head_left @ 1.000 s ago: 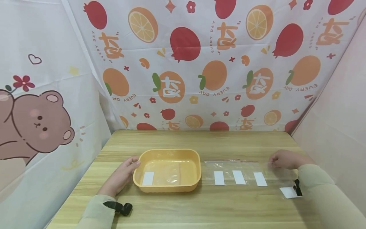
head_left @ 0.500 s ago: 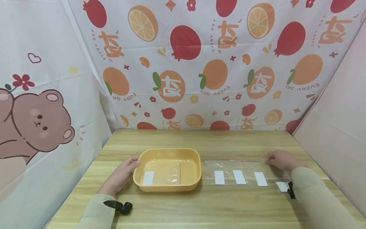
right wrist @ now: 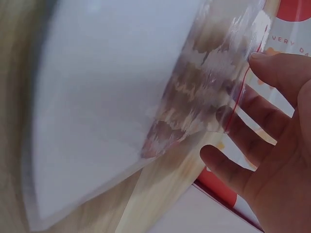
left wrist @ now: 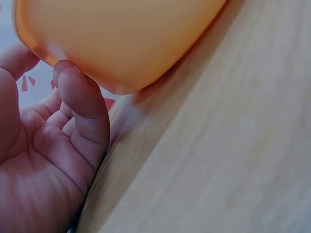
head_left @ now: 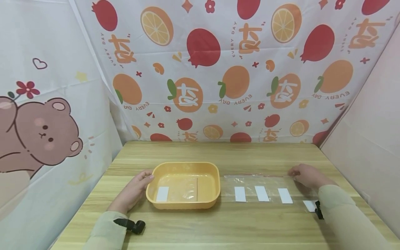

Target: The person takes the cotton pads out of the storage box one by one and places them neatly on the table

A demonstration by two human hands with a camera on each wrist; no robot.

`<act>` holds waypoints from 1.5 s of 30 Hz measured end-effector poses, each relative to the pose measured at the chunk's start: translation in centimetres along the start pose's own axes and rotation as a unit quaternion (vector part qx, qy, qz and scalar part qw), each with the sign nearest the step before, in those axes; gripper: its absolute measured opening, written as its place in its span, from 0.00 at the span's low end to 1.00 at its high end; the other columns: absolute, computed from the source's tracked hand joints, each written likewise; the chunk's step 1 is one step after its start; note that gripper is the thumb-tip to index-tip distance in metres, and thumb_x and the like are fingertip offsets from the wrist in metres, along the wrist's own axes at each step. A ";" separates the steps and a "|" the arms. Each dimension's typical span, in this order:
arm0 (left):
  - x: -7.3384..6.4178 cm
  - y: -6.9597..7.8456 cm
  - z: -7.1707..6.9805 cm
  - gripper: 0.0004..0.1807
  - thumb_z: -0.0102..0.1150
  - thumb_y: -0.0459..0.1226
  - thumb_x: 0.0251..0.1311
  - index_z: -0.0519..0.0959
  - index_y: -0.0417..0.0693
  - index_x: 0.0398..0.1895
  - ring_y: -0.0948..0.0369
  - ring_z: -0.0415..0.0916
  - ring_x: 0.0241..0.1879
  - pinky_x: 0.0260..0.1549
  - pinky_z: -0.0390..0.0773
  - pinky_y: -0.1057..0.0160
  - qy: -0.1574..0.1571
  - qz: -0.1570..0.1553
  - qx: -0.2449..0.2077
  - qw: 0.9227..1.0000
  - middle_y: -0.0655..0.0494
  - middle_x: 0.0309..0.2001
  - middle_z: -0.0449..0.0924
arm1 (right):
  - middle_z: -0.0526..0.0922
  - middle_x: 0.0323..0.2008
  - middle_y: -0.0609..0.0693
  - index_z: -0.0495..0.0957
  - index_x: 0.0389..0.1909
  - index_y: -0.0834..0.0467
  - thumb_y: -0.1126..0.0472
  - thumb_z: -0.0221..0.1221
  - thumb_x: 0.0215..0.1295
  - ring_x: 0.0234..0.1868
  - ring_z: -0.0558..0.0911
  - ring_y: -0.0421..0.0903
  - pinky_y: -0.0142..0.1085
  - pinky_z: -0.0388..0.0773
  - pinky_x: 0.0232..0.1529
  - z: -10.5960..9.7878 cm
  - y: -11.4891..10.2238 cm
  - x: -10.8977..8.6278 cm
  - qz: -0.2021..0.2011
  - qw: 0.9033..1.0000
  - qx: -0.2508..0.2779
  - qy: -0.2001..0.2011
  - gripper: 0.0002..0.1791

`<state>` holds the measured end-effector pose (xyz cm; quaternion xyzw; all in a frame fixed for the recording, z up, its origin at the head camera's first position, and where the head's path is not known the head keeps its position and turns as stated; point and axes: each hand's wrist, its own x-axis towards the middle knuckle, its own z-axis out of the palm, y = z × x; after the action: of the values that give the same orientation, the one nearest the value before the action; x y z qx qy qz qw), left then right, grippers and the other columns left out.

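On the left, my left hand (head_left: 132, 191) holds the left rim of a yellow plastic basin (head_left: 184, 205). In the left wrist view the thumb (left wrist: 82, 94) lies on the near side of the rim, and another finger is behind it. Inside the basin is a clear zip bag (head_left: 182, 189) with a white card at one end. My right hand (head_left: 309, 175) pinches another clear zip bag (right wrist: 194, 73) by its red-lined end, thumb in front and fingers behind. Its white card (right wrist: 107, 107) hangs toward my wrist; the sleeve partly hides it in the head view.
Three white cards (head_left: 261, 193) in clear zip bags lie in a row on the wooden table (head_left: 200, 229), right of the basin, with overlapping plastic. Printed cloth (head_left: 203, 48) stands behind the table, and plain pale cloth (head_left: 368, 139) lines the right side.
My right hand has moved left with the zip bag, toward the row of bags, and is nearly still over the last half second. My left hand stays on the basin.
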<state>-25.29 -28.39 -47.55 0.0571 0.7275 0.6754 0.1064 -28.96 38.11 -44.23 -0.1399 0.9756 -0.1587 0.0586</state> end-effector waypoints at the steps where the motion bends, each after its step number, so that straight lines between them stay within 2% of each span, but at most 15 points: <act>1: 0.0 0.0 0.0 0.28 0.48 0.46 0.78 0.61 0.29 0.65 0.53 0.79 0.51 0.47 0.83 0.57 0.000 0.000 0.000 1.000 0.32 0.62 0.67 | 0.85 0.47 0.60 0.84 0.49 0.64 0.71 0.59 0.63 0.53 0.80 0.66 0.63 0.74 0.54 0.0 0.0 0.0 0.000 1.000 -0.001 -0.001 0.14; 7: 0.0 -0.2 0.0 0.29 0.48 0.46 0.78 0.62 0.30 0.65 0.53 0.79 0.52 0.48 0.82 0.57 0.007 0.001 0.004 1.000 0.33 0.63 0.67 | 0.84 0.49 0.62 0.84 0.51 0.65 0.70 0.59 0.62 0.55 0.78 0.69 0.65 0.72 0.55 0.0 -0.2 -0.2 -0.004 1.000 -0.020 -0.003 0.17; 14: -0.2 0.0 0.0 0.29 0.49 0.47 0.78 0.62 0.30 0.66 0.55 0.78 0.53 0.48 0.82 0.59 0.007 0.003 0.006 1.000 0.33 0.64 0.66 | 0.82 0.47 0.64 0.84 0.52 0.65 0.68 0.60 0.61 0.51 0.79 0.68 0.64 0.74 0.52 0.3 -0.1 -0.4 -0.023 0.998 -0.052 0.018 0.18; 18: -0.2 0.0 -0.1 0.29 0.49 0.47 0.78 0.62 0.30 0.66 0.55 0.78 0.52 0.48 0.82 0.59 0.005 0.005 0.006 1.000 0.33 0.64 0.66 | 0.82 0.49 0.65 0.82 0.54 0.66 0.66 0.59 0.66 0.52 0.79 0.68 0.65 0.74 0.52 0.3 -0.4 -0.2 -0.042 0.998 -0.045 0.032 0.17; 22: -0.3 0.1 -0.1 0.29 0.49 0.47 0.78 0.62 0.30 0.66 0.55 0.78 0.52 0.48 0.82 0.59 0.004 0.002 0.005 1.000 0.33 0.64 0.66 | 0.80 0.56 0.66 0.78 0.60 0.66 0.61 0.55 0.73 0.58 0.76 0.69 0.65 0.72 0.56 -0.5 -2.5 0.0 -0.033 0.999 -0.001 0.029 0.20; 25: -0.3 0.2 -0.1 0.29 0.48 0.47 0.78 0.62 0.30 0.66 0.55 0.78 0.53 0.49 0.82 0.60 0.007 0.001 0.008 1.000 0.32 0.64 0.66 | 0.77 0.60 0.67 0.74 0.64 0.67 0.58 0.54 0.75 0.61 0.74 0.69 0.65 0.71 0.58 -1.3 -4.6 0.1 -0.032 0.998 0.039 0.024 0.22; 30: -0.2 0.2 0.0 0.29 0.48 0.47 0.78 0.62 0.29 0.65 0.56 0.77 0.53 0.49 0.81 0.60 0.009 0.004 0.011 1.000 0.32 0.64 0.65 | 0.75 0.63 0.66 0.70 0.68 0.65 0.54 0.53 0.77 0.63 0.74 0.66 0.61 0.72 0.60 -2.0 -7.9 0.4 -0.048 0.994 0.101 0.015 0.26; 34: -0.2 0.1 0.1 0.29 0.49 0.47 0.78 0.62 0.29 0.65 0.55 0.78 0.52 0.49 0.81 0.60 0.008 0.003 0.008 1.000 0.32 0.64 0.66 | 0.77 0.63 0.62 0.71 0.69 0.62 0.51 0.54 0.77 0.64 0.75 0.62 0.58 0.73 0.61 -2.0 -10.8 0.8 -0.060 0.988 0.143 0.007 0.26; 37: -0.2 0.1 0.1 0.29 0.49 0.47 0.78 0.61 0.29 0.65 0.55 0.78 0.52 0.49 0.82 0.59 0.010 0.001 0.007 1.000 0.32 0.64 0.66 | 0.79 0.61 0.58 0.72 0.69 0.59 0.52 0.54 0.77 0.61 0.77 0.58 0.56 0.75 0.59 -1.7 -13.3 1.1 -0.068 0.980 0.185 -0.005 0.25; 40: -0.2 0.2 0.0 0.29 0.48 0.46 0.78 0.61 0.30 0.66 0.55 0.78 0.52 0.48 0.82 0.59 0.011 -0.002 0.008 1.000 0.32 0.64 0.66 | 0.78 0.62 0.56 0.70 0.70 0.56 0.52 0.54 0.77 0.58 0.80 0.55 0.53 0.77 0.58 -1.2 -15.9 1.2 -0.070 0.965 0.251 -0.031 0.25; 45: -0.1 0.2 0.1 0.29 0.48 0.46 0.78 0.61 0.30 0.66 0.55 0.78 0.51 0.48 0.82 0.59 0.010 -0.002 0.011 1.000 0.32 0.63 0.67 | 0.75 0.65 0.56 0.68 0.72 0.54 0.48 0.58 0.74 0.58 0.80 0.53 0.49 0.75 0.61 -0.2 -20.4 1.4 -0.074 0.926 0.362 -0.082 0.30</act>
<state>-25.16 -28.27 -47.35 0.0501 0.7362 0.6675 0.0998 -25.16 19.15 -37.48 -0.1935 0.8304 -0.4928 0.1732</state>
